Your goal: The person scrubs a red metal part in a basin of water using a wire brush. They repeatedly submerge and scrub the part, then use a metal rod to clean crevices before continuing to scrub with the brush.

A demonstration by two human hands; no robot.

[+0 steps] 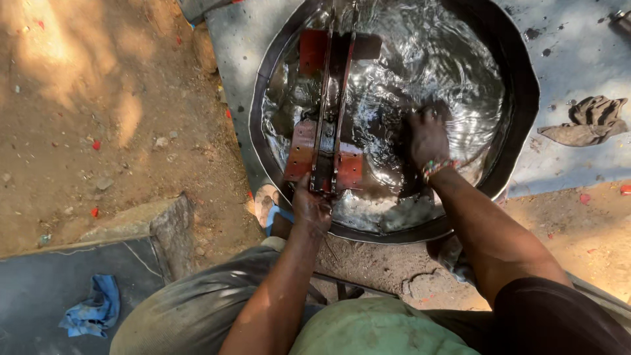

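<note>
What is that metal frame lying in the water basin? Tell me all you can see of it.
The frame is two thin dark metal bars running side by side, with reddish-brown plates at the far end and near end. It looks rusty and wet, lying flat, half under rippling water in the basin. The left hand grips its near end; the right hand is in the water beside it, apart.

1 view only, head-worn camera, looking steeply down and slightly forward from close above the person's own lap. Frame centres on the round water basin [519, 131] just beyond the fingers; bare dirt to their left, grey slab to their right.
</note>
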